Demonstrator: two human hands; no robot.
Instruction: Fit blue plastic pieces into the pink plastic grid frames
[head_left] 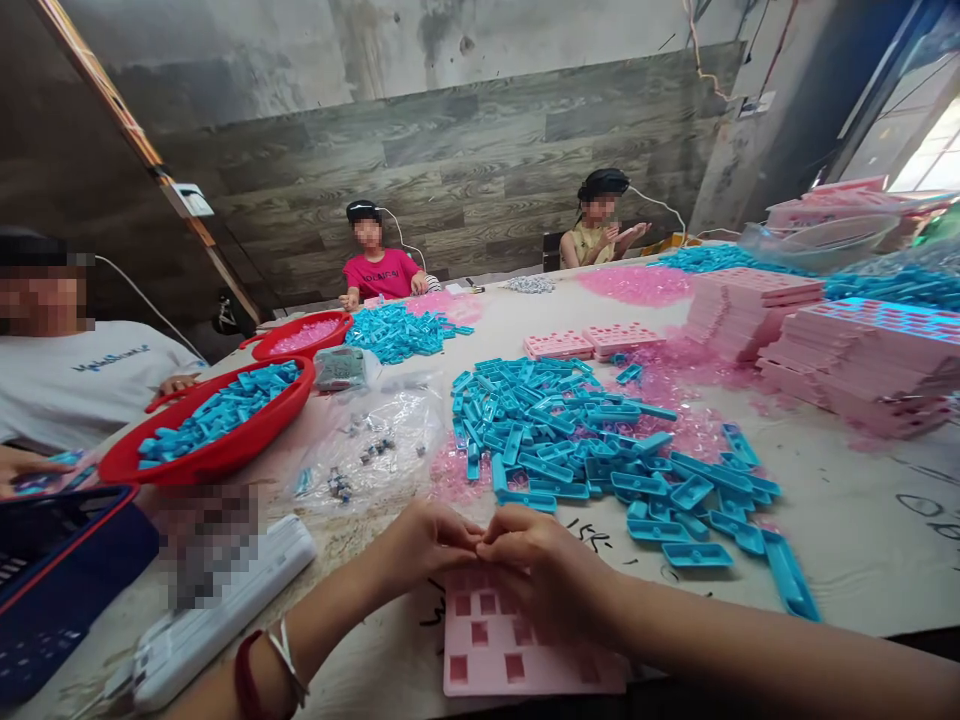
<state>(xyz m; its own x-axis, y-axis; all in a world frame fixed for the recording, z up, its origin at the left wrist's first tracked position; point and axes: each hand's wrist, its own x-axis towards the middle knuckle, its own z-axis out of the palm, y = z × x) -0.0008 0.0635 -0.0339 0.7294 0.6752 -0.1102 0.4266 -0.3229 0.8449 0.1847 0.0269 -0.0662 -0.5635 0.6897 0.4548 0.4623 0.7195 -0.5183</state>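
Observation:
My left hand [426, 548] and my right hand [544, 565] meet fingertip to fingertip over the far edge of a pink plastic panel [491, 675] with rows of square holes. Both hands are closed in a pinch. Whatever lies between the fingertips is too small or hidden to name. The panel lies flat at the table's near edge, partly covered by my right hand and forearm. Just beyond my hands spreads a heap of blue trough-shaped plastic pieces [555, 430], with clear pink pieces [457, 470] scattered around and under it.
Red baskets [289, 425] of blue and pink pieces stand left, near a dark blue basket [82, 600] and a white power strip [225, 610]. A plastic bag [397, 430] holds small metallic parts. Stacked pink panels [847, 375] rise at right. Three people sit around the table.

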